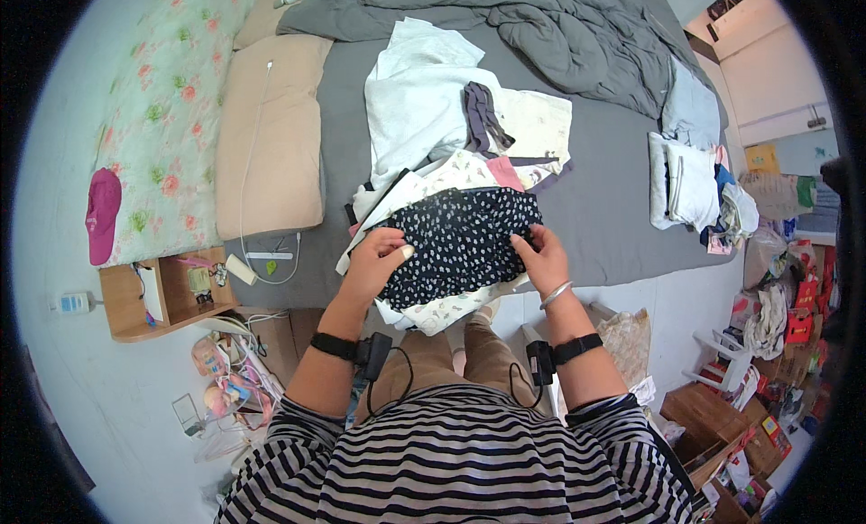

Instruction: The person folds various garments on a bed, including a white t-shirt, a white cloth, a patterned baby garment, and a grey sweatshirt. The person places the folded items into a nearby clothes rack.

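A black garment with a small white flower print lies spread over a heap of clothes at the near edge of the bed. My left hand grips its left side, thumb and fingers close together. On the opposite side, my right hand has its thumb on the cloth and its fingers bent at the edge. Beneath the garment, a cream printed cloth shows towards me. Beyond it lie a large white garment, a dark purple strap and a pink piece of cloth.
Folded clothes are stacked at the bed's right edge. A grey quilt lies bunched at the far side. Left are a beige pillow with a white cable and a small wooden shelf. Cardboard boxes stand at lower right.
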The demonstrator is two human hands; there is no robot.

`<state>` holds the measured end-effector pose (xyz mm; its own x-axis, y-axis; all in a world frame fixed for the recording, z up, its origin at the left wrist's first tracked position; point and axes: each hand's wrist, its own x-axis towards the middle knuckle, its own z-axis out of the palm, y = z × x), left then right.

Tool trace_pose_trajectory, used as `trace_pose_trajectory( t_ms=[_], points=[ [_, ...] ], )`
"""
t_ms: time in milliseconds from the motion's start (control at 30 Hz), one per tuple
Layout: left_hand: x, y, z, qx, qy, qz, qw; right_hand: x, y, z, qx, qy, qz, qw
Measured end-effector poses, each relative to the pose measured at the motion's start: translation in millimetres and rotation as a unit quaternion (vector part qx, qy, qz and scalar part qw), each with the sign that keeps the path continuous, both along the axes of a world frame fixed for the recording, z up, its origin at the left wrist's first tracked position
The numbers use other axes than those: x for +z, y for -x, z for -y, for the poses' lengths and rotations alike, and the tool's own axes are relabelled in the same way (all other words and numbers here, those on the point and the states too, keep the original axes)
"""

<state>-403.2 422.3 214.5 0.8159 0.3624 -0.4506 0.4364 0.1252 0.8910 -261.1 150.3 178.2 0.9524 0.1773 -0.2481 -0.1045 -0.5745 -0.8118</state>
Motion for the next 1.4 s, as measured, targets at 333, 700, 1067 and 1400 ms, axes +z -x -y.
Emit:
trace_pose_trajectory(
  t_ms=[333, 700, 1067, 1400],
  points=[
    [-31.5, -34.7, 82.0, -0.175, -0.137, -0.082, 0.971, -11.3, 6.4, 4.1, 0.009, 0.096, -0.102, 0.990],
    [-46.0, -30.5, 93.2, -0.082, -0.195, -0.063, 0.975, 20.5, 40.0, -51.3, 0.187, -0.143, -0.048, 0.971],
    [-14.2, 5.7, -6.1, 0.324, 0.237, 0.042, 0.915, -33.4, 10.7, 32.6, -0.013, 0.080, -0.070, 0.994],
    [-6.6, 23.8, -10.8, 0.343, 0.303, 0.059, 0.887, -19.9, 13.5, 14.0, 0.017, 0.104, -0.052, 0.993]
  ],
)
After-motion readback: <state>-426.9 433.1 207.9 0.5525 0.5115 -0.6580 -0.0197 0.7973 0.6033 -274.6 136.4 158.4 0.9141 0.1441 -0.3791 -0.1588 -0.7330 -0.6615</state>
